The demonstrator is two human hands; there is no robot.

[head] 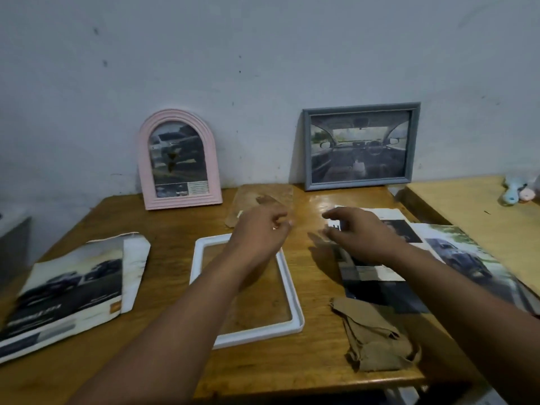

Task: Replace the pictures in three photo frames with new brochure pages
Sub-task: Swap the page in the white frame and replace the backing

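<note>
The wooden table carries all the work. The white frame lies flat at its middle and serves as the reference here.

1. Brochure pages. One large car brochure lies left of the white frame. A stack of loose pages lies right of it, partly under the person's right forearm.
2. Finished-looking frames. A grey frame and a pink arched frame lean upright on the wall behind the white frame, each showing a car picture.
3. White frame. It shows only clear glazing with the table visible through it; no picture is inside.
4. Backing board. A brown board lies just behind the white frame, apparently its back panel.
5. Cloth. A brown rag lies crumpled right of the frame's near corner.

Step in hand, by judgement: the third frame is open and awaits its page. The next move calls for a page of suitable size from the right stack, laid face-down on the glazing, then the board.

Grip. The left hand hovers over the frame's far edge, fingers loosely curled, holding nothing visible. The right hand hovers at the stack's near corner, fingers bent; whether they pinch a page edge cannot be told.
</note>
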